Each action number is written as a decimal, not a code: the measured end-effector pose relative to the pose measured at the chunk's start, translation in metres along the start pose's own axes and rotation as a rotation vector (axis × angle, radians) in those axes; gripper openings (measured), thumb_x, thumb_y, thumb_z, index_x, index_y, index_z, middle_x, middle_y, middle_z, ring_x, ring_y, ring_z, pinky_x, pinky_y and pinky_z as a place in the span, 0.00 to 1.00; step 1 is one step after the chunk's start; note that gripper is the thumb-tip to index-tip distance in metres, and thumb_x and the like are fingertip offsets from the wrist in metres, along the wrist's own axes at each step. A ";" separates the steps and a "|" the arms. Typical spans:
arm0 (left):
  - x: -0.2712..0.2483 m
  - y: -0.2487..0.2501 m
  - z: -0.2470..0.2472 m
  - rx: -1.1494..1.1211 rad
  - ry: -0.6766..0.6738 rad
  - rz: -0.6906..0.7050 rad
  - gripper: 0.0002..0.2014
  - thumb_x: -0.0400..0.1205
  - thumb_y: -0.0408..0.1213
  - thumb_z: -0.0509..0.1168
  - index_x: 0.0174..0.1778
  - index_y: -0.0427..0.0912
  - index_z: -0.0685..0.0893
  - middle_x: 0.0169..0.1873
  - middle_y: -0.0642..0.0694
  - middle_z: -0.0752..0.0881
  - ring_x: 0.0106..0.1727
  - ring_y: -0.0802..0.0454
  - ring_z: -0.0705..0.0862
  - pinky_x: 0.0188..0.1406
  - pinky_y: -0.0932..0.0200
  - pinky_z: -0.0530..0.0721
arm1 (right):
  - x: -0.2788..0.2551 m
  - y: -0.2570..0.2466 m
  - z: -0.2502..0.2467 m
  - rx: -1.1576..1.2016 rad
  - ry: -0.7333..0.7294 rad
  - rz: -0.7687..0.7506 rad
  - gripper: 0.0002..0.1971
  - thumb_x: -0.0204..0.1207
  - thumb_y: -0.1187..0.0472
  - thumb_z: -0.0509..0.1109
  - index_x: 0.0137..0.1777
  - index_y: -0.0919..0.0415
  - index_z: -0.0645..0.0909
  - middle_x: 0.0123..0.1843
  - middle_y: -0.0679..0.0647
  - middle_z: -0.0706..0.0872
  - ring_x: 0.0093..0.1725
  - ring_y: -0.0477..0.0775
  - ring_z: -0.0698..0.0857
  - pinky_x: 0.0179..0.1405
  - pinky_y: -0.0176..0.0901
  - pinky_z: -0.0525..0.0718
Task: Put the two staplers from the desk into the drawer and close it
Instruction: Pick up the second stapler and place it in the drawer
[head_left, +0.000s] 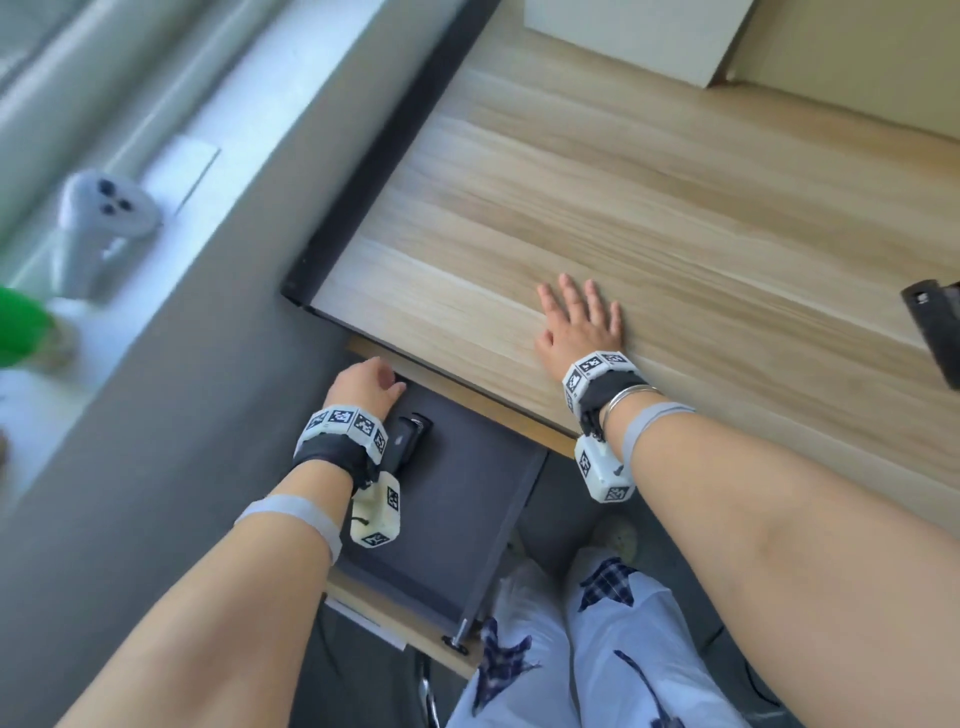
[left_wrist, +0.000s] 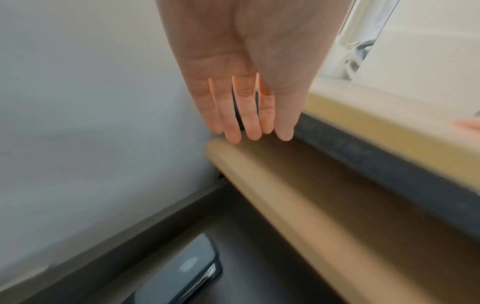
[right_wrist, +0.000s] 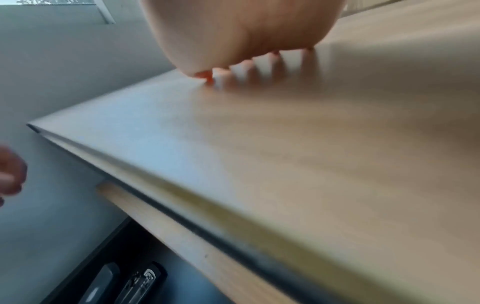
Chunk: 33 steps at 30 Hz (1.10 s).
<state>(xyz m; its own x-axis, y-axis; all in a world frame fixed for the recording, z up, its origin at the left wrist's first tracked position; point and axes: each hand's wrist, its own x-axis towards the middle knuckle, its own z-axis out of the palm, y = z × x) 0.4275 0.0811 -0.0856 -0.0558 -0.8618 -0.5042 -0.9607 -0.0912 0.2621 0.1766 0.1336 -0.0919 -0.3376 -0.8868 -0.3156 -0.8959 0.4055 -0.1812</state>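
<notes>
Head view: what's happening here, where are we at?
A person is tidying staplers into the drawer under the desk. The drawer is open with one stapler inside. The left hand reaches in beside it, fingers straight, holding nothing. The right hand rests flat on the desktop. The second stapler sits at the desk's right edge.

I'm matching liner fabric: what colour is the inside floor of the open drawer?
Dark grey; the drawer floor shows best in the head view.

From my feed: surface (head_left: 649, 208) is pale striped woodgrain, drawer (head_left: 467, 499) dark grey inside with a tan front, stapler (head_left: 408, 441) black. My wristbands (head_left: 343, 423) carry black-and-white checker tags, trousers (head_left: 613, 649) white with navy plaid patches.
</notes>
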 end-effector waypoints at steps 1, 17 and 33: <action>-0.003 0.013 -0.010 -0.004 0.007 0.014 0.11 0.78 0.42 0.66 0.50 0.39 0.83 0.53 0.40 0.88 0.56 0.40 0.84 0.54 0.52 0.81 | -0.001 0.004 -0.006 0.013 -0.037 -0.020 0.32 0.80 0.54 0.56 0.83 0.41 0.50 0.87 0.43 0.47 0.86 0.54 0.47 0.83 0.61 0.46; -0.004 0.291 0.005 0.085 -0.156 0.435 0.12 0.80 0.36 0.65 0.55 0.34 0.84 0.55 0.37 0.88 0.57 0.39 0.85 0.56 0.50 0.83 | -0.013 0.225 -0.115 0.076 0.011 0.358 0.24 0.78 0.57 0.61 0.75 0.52 0.70 0.79 0.52 0.70 0.80 0.61 0.60 0.78 0.51 0.63; -0.011 0.389 0.077 0.204 -0.200 0.443 0.12 0.81 0.33 0.60 0.57 0.35 0.84 0.55 0.35 0.88 0.57 0.38 0.86 0.51 0.52 0.82 | -0.014 0.363 -0.116 0.483 -0.067 0.801 0.44 0.78 0.59 0.70 0.84 0.60 0.44 0.78 0.65 0.65 0.77 0.64 0.69 0.75 0.55 0.69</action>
<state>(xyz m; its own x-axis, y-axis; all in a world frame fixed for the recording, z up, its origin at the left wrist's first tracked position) 0.0331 0.0934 -0.0415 -0.5002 -0.6817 -0.5339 -0.8656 0.3764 0.3303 -0.1778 0.2677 -0.0450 -0.7715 -0.2955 -0.5635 -0.1822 0.9511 -0.2493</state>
